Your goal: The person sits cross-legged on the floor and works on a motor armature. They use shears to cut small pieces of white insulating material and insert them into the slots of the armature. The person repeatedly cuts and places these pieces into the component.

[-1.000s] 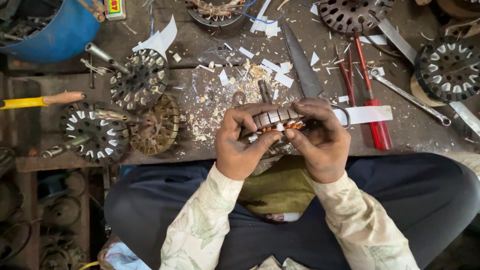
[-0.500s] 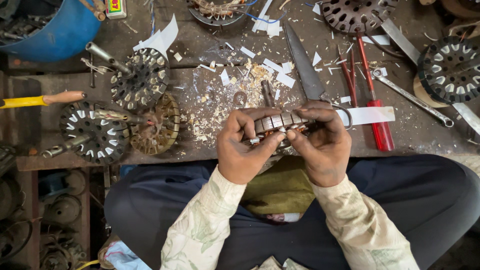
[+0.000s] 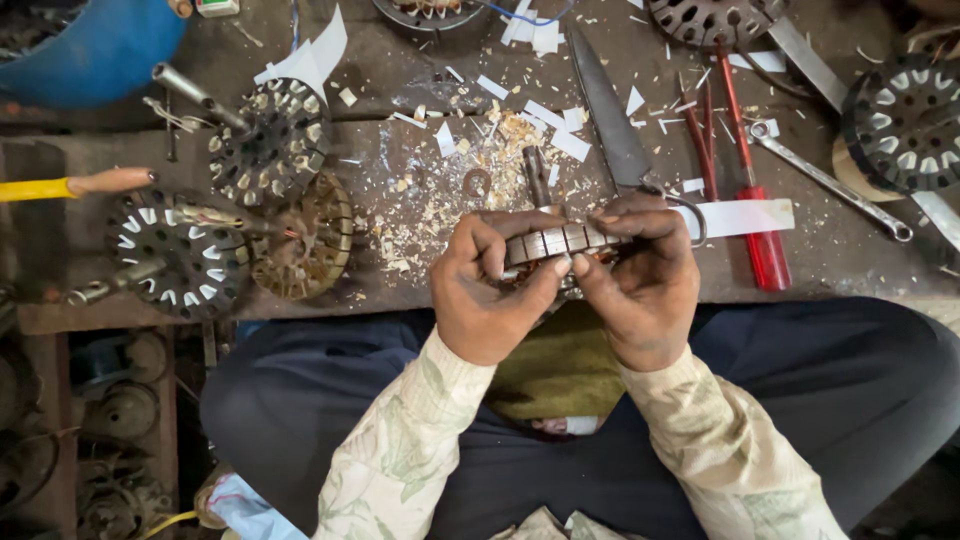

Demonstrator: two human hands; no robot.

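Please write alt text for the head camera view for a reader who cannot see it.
Both hands, left hand and right hand, grip a slotted metal motor core over a littered workbench. Nearby lie a red-handled screwdriver, large scissors, a wrench and other slotted cores.

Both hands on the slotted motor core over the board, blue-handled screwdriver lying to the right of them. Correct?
Not quite: the screwdriver has a red handle, not blue, as the head view shows. The rest holds: left hand and right hand both grip the slotted motor core over the board.

Scissors (image 3: 612, 120), screwdrivers (image 3: 745, 170) crowd bench ahead.
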